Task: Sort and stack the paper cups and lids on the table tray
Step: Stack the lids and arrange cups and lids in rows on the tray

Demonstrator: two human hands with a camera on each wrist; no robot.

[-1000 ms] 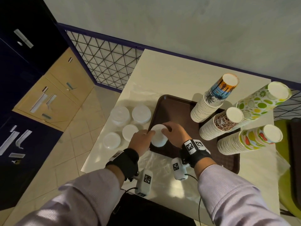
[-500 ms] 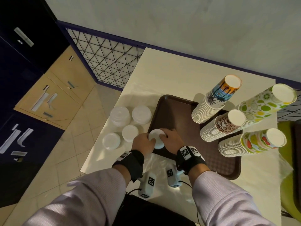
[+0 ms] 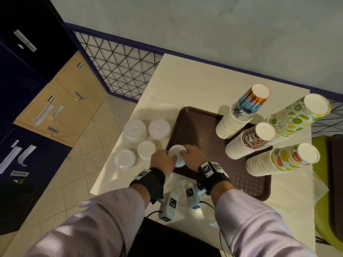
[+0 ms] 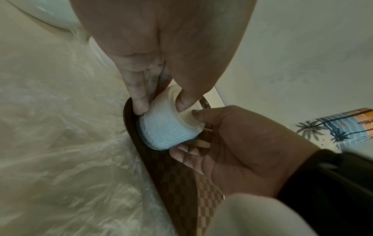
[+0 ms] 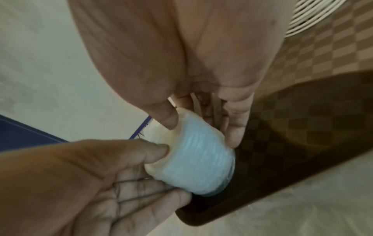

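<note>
Both hands held one stack of white lids (image 3: 177, 154) at the near left corner of the brown tray (image 3: 202, 125). The left hand (image 3: 163, 161) pinched it between thumb and curled fingers; the right hand (image 3: 193, 154) gripped the opposite side the same way. The stack's long axis stood roughly upright, tilted slightly, its lower end at the tray floor. Four other lid stacks (image 3: 146, 149) sat on the table (image 3: 185, 86) just left of the tray.

The cream bench (image 3: 194, 86) carries a brown tray (image 3: 196, 127), four stacks of white lids (image 3: 159, 129) beside it, and crinkled clear plastic (image 3: 178, 182).
</note>
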